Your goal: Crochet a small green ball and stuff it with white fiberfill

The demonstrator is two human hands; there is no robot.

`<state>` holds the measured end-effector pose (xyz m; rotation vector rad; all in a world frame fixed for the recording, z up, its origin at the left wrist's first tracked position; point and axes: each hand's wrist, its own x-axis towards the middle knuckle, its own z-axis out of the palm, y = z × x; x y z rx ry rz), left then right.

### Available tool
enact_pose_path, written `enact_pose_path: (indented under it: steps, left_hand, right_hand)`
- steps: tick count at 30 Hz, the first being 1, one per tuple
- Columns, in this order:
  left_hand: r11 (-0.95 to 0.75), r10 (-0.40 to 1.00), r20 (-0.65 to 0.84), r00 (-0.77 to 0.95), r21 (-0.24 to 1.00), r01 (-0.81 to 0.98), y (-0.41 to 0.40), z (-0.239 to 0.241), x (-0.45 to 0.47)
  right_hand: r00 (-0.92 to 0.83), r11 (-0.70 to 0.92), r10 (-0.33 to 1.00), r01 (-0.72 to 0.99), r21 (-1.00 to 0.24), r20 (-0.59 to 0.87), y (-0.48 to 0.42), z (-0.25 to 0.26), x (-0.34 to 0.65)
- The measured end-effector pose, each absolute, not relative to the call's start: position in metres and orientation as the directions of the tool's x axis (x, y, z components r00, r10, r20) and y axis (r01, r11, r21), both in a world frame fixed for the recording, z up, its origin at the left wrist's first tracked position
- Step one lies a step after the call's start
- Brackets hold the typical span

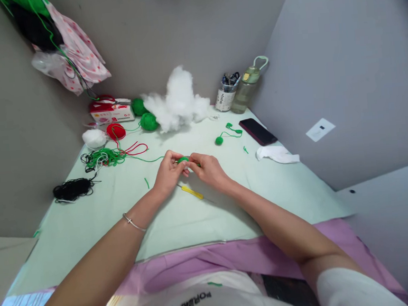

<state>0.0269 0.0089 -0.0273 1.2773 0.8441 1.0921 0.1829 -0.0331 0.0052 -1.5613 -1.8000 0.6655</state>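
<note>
Both my hands meet over the middle of a pale green table. My left hand and my right hand pinch a small green crocheted piece between their fingertips. A green yarn strand runs from it leftwards to a tangle of green yarn. A yellow-handled crochet hook lies on the table just below my hands, untouched.
At the back stand white stuffing, green yarn balls, a red yarn ball, a box, a pen cup and a bottle. A phone, white tissue, black yarn and a small green ball lie around.
</note>
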Motion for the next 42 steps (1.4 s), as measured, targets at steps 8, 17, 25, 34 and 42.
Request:
enact_pose_path:
  steps: [8, 17, 25, 34, 42]
  left_hand:
    - [0.083, 0.961, -0.036, 0.273, 0.983, -0.163, 0.019, -0.033, 0.032]
    - [0.164, 0.922, -0.064, 0.383, 0.958, -0.234, 0.006, -0.015, 0.024]
    - [0.113, 0.936, -0.033, 0.351, 0.971, -0.211, 0.008, -0.02, 0.027]
    - [-0.087, 0.972, 0.112, 0.207, 0.988, -0.128, 0.017, -0.039, 0.038]
    - [-0.199, 0.951, 0.223, 0.213, 0.971, -0.129, 0.002, -0.029, 0.033]
  right_hand:
    - [-0.083, 0.151, 0.988, 0.725, -0.672, 0.132, -0.032, 0.003, 0.176]
    - [0.001, 0.073, 0.996, 0.591, -0.804, 0.091, -0.019, 0.003, 0.19]
    - [-0.082, 0.104, 0.994, 0.507, -0.855, 0.073, -0.023, 0.014, 0.194]
    - [-0.063, 0.119, 0.993, 0.521, -0.845, 0.101, -0.033, 0.01, 0.177]
    - [-0.01, 0.077, 0.997, 0.427, -0.901, 0.081, -0.023, 0.003, 0.184]
